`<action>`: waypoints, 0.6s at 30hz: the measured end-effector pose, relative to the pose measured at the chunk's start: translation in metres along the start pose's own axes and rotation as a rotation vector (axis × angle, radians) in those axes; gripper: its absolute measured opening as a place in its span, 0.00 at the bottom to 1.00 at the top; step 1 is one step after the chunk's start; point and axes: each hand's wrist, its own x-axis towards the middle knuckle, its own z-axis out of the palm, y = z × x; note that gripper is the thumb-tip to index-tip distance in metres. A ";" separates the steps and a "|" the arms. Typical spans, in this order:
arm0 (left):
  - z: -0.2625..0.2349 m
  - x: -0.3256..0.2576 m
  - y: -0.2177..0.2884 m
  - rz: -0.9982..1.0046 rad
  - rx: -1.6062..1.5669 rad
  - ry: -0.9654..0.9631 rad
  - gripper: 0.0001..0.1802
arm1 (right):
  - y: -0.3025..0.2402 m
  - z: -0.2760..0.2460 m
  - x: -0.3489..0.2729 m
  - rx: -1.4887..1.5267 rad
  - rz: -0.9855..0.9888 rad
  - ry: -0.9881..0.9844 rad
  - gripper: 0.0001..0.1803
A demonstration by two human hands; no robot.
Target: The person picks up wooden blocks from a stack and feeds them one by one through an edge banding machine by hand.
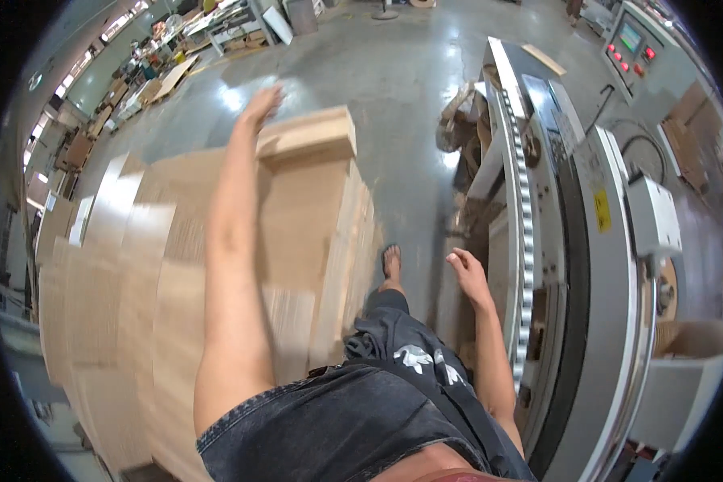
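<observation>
The right hand [467, 269] hangs loosely open, holding nothing, beside the grey machine [586, 265]. Farther out, the left hand [262, 104] reaches flat-fingered over the cardboard stack [297, 217] to its far edge; those sheets look light, stiff, creasable, best gripped by their edges.

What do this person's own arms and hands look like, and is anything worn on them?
Both forearms are bare, with no sleeves showing in view. The left hand and right hand wear no gloves, and no watch, ring or wristband can be made out, though the left hand is blurred. Below them are dark denim shorts.
</observation>
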 end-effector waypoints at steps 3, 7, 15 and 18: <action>-0.136 0.060 -0.116 -0.047 -0.191 0.218 0.41 | -0.059 0.049 0.106 0.232 0.000 -0.231 0.36; -0.091 0.112 -0.194 -0.483 -0.538 -0.047 0.41 | -0.138 0.091 0.232 0.425 0.294 -0.374 0.54; -0.063 0.029 -0.192 -0.569 -0.780 -0.200 0.43 | -0.234 0.238 0.385 0.563 0.731 -0.516 0.56; -0.041 0.034 -0.178 -0.695 -0.679 -0.010 0.37 | -0.206 0.283 0.375 0.506 0.755 -0.424 0.58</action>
